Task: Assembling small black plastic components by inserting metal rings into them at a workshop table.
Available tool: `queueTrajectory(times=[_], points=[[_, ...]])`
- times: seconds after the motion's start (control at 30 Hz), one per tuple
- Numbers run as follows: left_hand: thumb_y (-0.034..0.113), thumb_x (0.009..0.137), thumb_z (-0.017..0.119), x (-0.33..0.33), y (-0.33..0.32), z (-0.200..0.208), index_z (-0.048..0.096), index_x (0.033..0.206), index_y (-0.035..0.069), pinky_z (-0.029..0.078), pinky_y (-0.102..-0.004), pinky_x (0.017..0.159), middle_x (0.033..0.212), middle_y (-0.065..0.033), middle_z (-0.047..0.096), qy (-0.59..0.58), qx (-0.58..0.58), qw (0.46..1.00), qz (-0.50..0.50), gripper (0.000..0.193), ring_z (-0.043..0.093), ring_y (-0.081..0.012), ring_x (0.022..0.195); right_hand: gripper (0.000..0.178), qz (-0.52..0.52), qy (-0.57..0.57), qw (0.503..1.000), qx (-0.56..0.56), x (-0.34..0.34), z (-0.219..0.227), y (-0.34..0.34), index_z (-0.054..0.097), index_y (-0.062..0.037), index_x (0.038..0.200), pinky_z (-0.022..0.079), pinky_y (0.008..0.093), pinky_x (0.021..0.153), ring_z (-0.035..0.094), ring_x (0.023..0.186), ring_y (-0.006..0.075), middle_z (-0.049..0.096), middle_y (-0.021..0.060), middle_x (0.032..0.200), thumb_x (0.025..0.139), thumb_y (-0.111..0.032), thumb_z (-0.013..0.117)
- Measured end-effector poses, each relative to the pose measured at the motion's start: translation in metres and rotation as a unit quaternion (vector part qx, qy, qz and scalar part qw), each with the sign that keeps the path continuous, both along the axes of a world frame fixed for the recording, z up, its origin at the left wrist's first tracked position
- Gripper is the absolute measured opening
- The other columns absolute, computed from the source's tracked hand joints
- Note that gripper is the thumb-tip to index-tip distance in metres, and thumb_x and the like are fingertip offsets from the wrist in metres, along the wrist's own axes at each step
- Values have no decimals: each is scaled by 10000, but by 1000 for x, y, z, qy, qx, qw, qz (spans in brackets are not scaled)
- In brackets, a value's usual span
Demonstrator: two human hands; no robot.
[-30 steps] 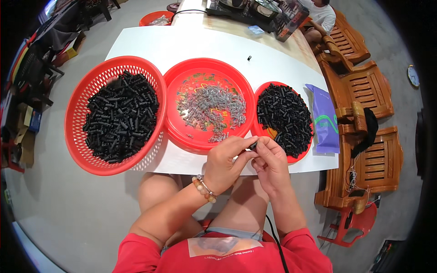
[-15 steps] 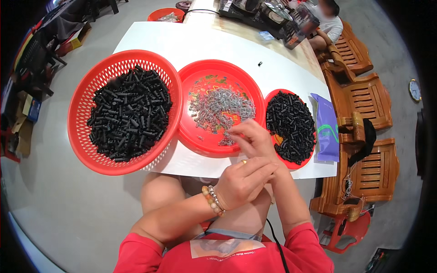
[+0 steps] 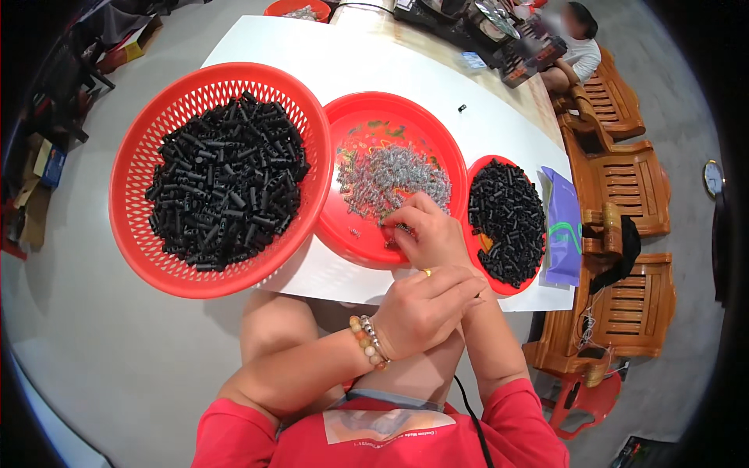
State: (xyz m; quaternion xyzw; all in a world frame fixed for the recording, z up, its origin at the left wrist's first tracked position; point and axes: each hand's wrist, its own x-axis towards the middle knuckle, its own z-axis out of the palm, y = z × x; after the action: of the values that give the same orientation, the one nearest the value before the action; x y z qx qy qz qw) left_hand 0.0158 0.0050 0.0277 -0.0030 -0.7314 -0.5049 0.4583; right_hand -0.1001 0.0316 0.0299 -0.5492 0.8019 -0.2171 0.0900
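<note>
My right hand (image 3: 429, 232) reaches into a shallow red plate (image 3: 351, 125) with its fingers bent and drawn together, fingertips among small silvery metal pieces (image 3: 394, 175) that look like springs. A few of these show between its thumb and fingers. Closer to me, my left hand (image 3: 427, 308), with a ring and bead bracelets, lies across the right forearm. Its fingers are pressed together, and a tiny dark bit shows at their tips, too small to name. Right of the plate, a smaller red dish (image 3: 478, 168) holds short black cylinders (image 3: 507, 222).
A large red slotted basket (image 3: 129, 187), heaped with black ridged tubes (image 3: 226, 183), overlaps the plate's left side. A purple packet (image 3: 563, 226) lies at the table's right edge. One loose black piece (image 3: 462, 108) rests on the white tabletop (image 3: 289, 47). Another person (image 3: 579, 54) sits at far right.
The whole view has shifted slightly. My right hand's fingers have lowered and closed in on the metal pieces at the plate's near side. My left hand keeps almost the same pose.
</note>
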Motion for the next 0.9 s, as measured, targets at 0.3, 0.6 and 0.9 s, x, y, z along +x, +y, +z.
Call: queueTrajectory(times=[0.3, 0.6, 0.9], points=[[15, 684, 698, 0, 2, 1, 659, 1002, 37, 497, -282, 613, 925, -81, 645, -10, -13, 1000, -15, 321, 639, -198, 730, 84, -14, 11, 1000, 4, -2, 2, 1, 658, -90, 864, 503, 414, 610, 612, 736, 299, 573, 81, 856, 782, -108, 654], [13, 683, 707, 0, 1, -1, 668, 998, 31, 490, -296, 579, 892, -70, 642, -8, -8, 1000, 3, 318, 630, -197, 711, 135, -1, 35, 999, 11, 2, 9, -3, 664, -77, 900, 506, 419, 617, 612, 743, 313, 583, 98, 881, 768, -88, 637], [-8, 656, 692, -1, 1, 1, 664, 1000, 28, 509, -299, 604, 899, -78, 640, -3, -13, 1000, 1, 347, 636, -207, 734, 106, 30, 41, 997, 54, 2, 11, -4, 661, -55, 861, 501, 420, 602, 610, 705, 320, 566, 107, 840, 771, -109, 644]])
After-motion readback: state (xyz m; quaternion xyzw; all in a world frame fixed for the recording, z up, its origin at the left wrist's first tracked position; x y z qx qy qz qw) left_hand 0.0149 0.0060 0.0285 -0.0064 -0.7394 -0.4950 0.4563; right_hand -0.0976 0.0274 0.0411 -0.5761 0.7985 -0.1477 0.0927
